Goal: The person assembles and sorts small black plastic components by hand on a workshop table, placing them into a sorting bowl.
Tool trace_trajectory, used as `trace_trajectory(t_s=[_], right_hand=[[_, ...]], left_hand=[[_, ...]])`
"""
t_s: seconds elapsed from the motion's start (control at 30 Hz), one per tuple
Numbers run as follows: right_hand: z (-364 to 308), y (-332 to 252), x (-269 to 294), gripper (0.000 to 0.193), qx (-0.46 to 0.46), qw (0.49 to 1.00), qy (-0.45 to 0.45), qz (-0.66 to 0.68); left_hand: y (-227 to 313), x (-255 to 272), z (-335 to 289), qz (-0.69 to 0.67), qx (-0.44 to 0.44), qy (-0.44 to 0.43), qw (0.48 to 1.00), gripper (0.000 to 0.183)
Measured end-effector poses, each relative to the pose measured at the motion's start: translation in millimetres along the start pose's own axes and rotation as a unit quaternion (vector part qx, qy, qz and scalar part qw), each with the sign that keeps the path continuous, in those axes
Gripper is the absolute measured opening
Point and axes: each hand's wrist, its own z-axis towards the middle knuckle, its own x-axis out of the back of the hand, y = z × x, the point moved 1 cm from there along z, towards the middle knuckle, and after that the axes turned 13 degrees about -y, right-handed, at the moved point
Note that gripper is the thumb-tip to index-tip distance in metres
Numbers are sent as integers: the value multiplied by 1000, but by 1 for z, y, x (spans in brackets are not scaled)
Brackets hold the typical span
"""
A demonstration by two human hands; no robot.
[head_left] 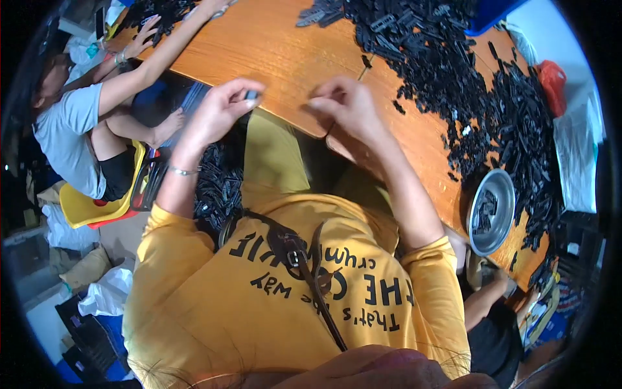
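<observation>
My left hand (pixel 223 107) is raised at the near edge of the orange-brown wooden table (pixel 272 48). Its thumb and fingers pinch a small dark piece (pixel 251 94), too small to name more exactly. Across from it, my right hand (pixel 350 107) hovers by the same edge, apart from the left. Its fingers are curled into a blurred pinch, and whatever may be between them cannot be made out. Many small black plastic pieces (pixel 421 61) lie heaped on the table, beyond and to the right of my right hand.
A round metal bowl (pixel 472 217) with some black pieces stands at the table's right. More black pieces (pixel 217 185) lie low beside my left arm. At left, a person in a grey shirt (pixel 68 126) reaches over the table. A red bag (pixel 551 87) sits far right; another person (pixel 495 343) is lower right.
</observation>
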Motion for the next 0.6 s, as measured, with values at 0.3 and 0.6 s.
trace_trajectory(t_s=[0.3, 0.6], right_hand=[[36, 10, 78, 16, -68, 860, 109, -493], [28, 9, 83, 10, -3, 881, 134, -453]], left_hand=[[26, 11, 141, 363, -168, 213, 891, 26], [6, -1, 229, 351, -74, 241, 902, 16]])
